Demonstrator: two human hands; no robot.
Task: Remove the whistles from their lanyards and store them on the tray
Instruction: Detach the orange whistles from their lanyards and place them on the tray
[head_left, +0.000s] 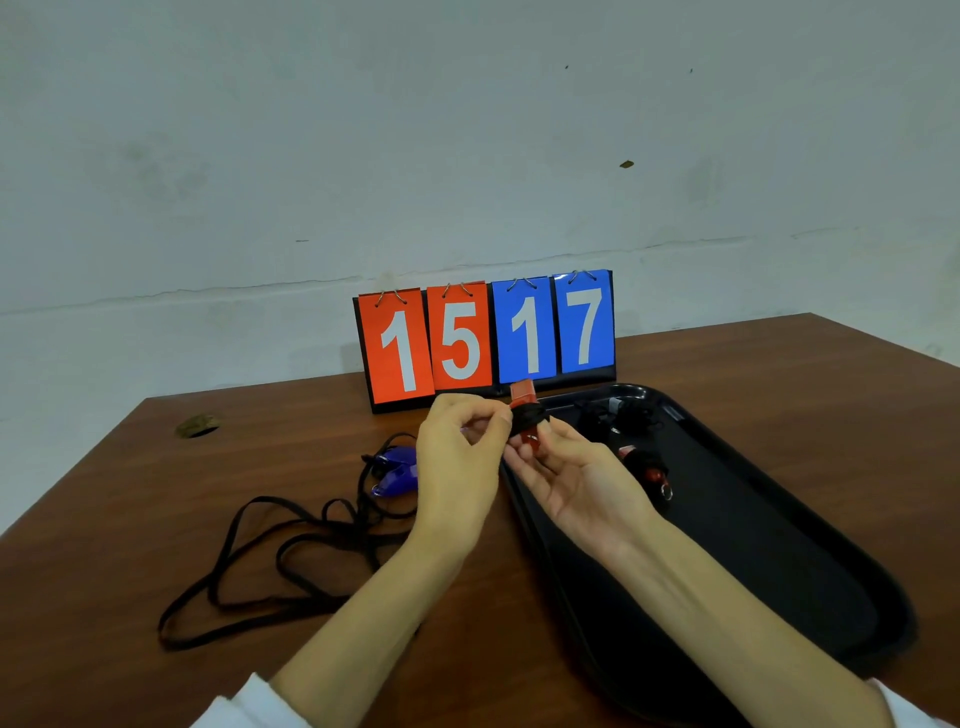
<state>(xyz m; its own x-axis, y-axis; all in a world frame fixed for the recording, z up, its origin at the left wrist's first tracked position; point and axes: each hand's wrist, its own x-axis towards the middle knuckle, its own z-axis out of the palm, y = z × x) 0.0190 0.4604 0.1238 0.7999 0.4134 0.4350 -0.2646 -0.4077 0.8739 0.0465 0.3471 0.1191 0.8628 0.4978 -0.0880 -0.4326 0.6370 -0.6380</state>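
A red whistle (522, 394) with black lanyard cord (529, 415) wound round it is held above the table, just left of the black tray (753, 545). My right hand (571, 483), palm up, holds the whistle between thumb and fingers. My left hand (457, 462) pinches the cord at the whistle. A blue whistle (397, 470) lies on the table behind my left hand, its black lanyard (270, 566) spread in loops to the left. On the tray lie another red whistle (649, 473) with a metal ring and a dark whistle (615, 408), both among black cord.
A flip scoreboard (485, 338) reading 15 and 17 stands at the back of the brown wooden table (130, 499), against a pale wall. A small hole (197, 426) marks the table at the far left.
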